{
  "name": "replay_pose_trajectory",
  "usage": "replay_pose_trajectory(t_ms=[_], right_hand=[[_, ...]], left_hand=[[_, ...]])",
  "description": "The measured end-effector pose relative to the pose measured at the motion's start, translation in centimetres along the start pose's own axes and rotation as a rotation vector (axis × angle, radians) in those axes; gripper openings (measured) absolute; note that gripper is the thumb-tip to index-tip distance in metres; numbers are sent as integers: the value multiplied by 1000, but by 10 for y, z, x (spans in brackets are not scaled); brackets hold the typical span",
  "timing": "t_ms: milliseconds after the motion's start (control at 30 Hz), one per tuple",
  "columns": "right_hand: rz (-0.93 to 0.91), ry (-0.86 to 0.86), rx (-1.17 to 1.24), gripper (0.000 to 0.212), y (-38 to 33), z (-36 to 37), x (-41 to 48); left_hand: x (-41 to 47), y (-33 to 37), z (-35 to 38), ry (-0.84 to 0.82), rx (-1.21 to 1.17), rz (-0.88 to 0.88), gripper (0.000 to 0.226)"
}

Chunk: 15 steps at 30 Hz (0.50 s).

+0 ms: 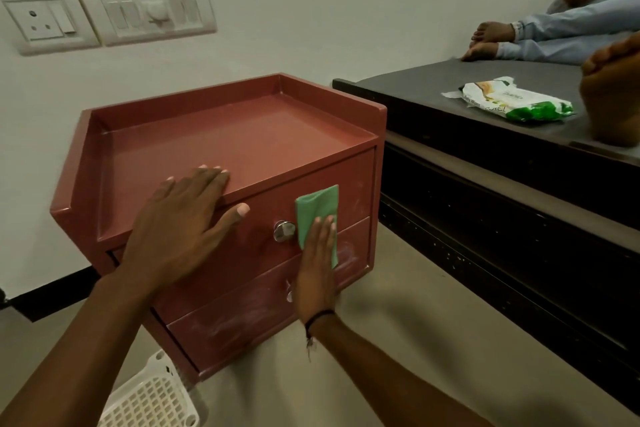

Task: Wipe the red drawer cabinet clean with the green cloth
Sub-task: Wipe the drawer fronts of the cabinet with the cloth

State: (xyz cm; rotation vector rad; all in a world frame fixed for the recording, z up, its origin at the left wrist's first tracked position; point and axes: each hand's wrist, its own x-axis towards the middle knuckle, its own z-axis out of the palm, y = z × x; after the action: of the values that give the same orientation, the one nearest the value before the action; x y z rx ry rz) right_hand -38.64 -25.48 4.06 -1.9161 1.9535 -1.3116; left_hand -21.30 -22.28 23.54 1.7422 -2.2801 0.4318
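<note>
A white lattice basket (152, 395) lies on the floor at the near corner of the red drawer cabinet (225, 135). The right hand (317, 274), fingers straight, presses the green cloth (317, 208) flat against the upper drawer front, just right of the metal knob (284, 230). The left hand (180, 229) rests open on the cabinet's top front edge, holding nothing. Beyond, a wipes pack (512, 102) lies on a dark platform (433, 94).
</note>
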Motion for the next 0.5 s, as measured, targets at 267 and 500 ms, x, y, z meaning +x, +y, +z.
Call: replay_pose_trajectory(t_ms=[267, 500], right_hand=[[211, 171, 141, 98, 36, -24, 70], [-91, -117, 160, 92, -2, 21, -44]], left_hand=[[-1, 0, 1, 7, -14, 16, 91], [1, 3, 1, 25, -33, -3, 90]])
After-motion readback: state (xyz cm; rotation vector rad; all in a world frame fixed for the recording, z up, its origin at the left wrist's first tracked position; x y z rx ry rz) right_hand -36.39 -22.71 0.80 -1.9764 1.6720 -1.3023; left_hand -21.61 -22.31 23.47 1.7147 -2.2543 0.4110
